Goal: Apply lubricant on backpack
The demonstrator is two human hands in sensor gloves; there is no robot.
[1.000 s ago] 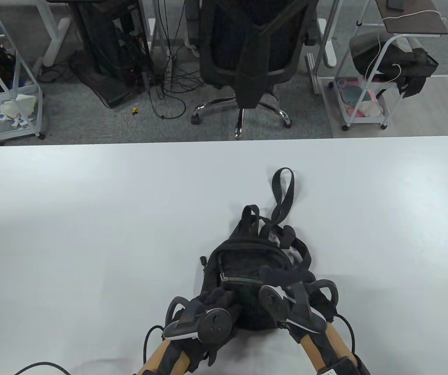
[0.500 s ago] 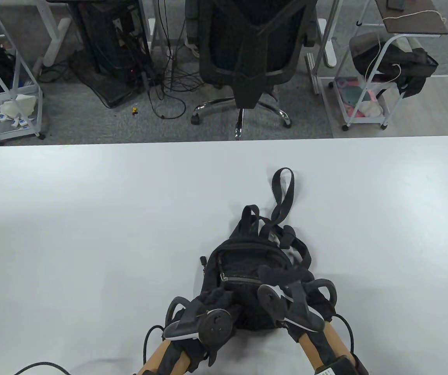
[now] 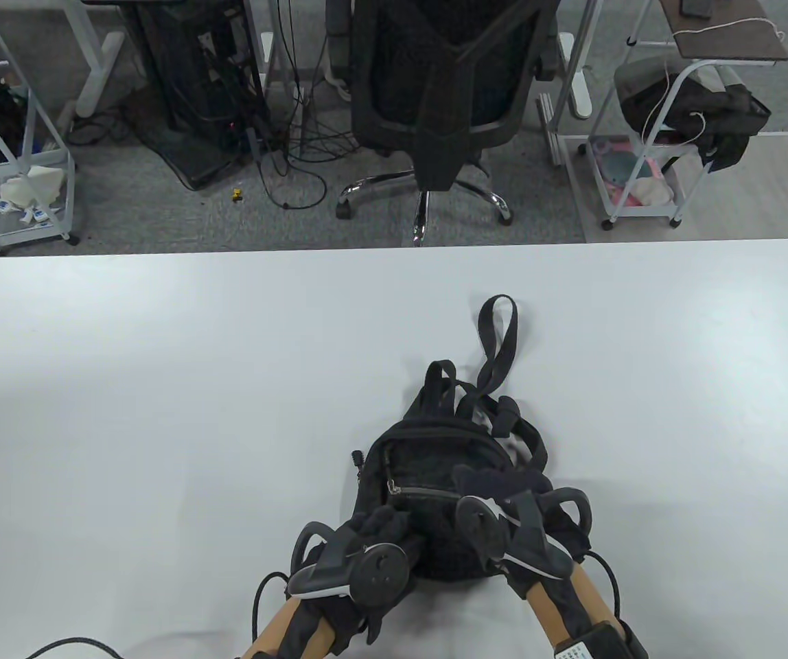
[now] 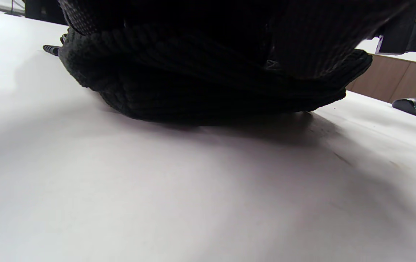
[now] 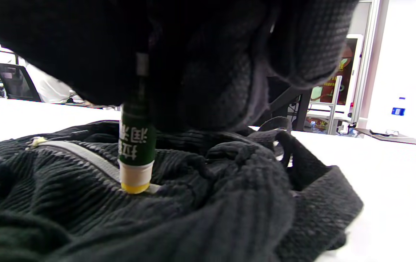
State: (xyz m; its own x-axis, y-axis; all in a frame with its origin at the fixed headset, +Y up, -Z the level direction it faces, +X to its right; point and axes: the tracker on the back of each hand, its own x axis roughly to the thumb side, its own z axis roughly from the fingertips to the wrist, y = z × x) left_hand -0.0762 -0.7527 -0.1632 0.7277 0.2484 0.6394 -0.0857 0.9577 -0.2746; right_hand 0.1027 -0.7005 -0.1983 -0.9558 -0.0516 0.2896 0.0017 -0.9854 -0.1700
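A small black corduroy backpack (image 3: 445,460) lies on the white table (image 3: 160,384) near its front edge, straps trailing toward the far side. My right hand (image 3: 497,484) grips a green lubricant stick (image 5: 136,145) upright; its yellow tip presses on the grey zipper (image 5: 80,154) of the front pocket. My left hand (image 3: 384,525) holds the backpack's near left side, fingers curled into the fabric. In the left wrist view only the backpack's underside (image 4: 208,83) and the glove show, dark and close.
A black computer mouse (image 4: 413,107) sits on the table off to the side. Beyond the table's far edge stand an office chair (image 3: 445,103) and white metal carts (image 3: 648,151).
My right hand has shifted very slightly along the zipper. The left hand and the backpack have stayed where they were.
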